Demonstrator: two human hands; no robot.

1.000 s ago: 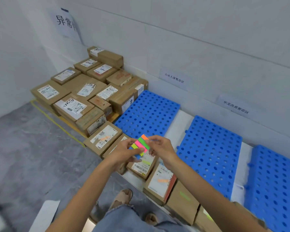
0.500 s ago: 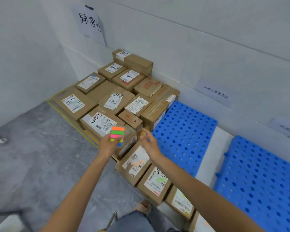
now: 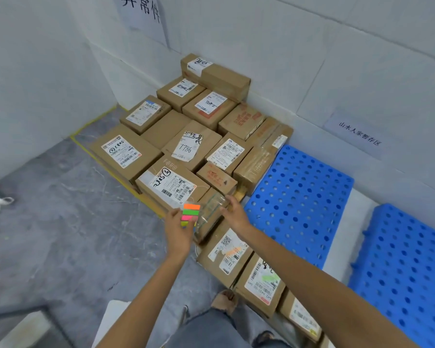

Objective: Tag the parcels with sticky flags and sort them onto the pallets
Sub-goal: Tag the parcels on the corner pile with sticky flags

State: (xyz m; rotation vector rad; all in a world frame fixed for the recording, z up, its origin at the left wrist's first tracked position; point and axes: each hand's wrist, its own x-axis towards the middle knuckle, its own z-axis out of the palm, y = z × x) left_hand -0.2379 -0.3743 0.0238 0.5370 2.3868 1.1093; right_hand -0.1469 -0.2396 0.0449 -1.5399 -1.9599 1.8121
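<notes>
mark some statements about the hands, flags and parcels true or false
1. The left hand holds the sticky flags. True.
2. The pallet beside the parcels is red. False: it is blue.
3. One label has 7786 written on it. True.
4. The right hand rests on the floor. False: it is at a taped parcel beside the flags.
5. The parcel with an orange flag lies against the wall. False: it lies in the near row, by the person's leg.
</notes>
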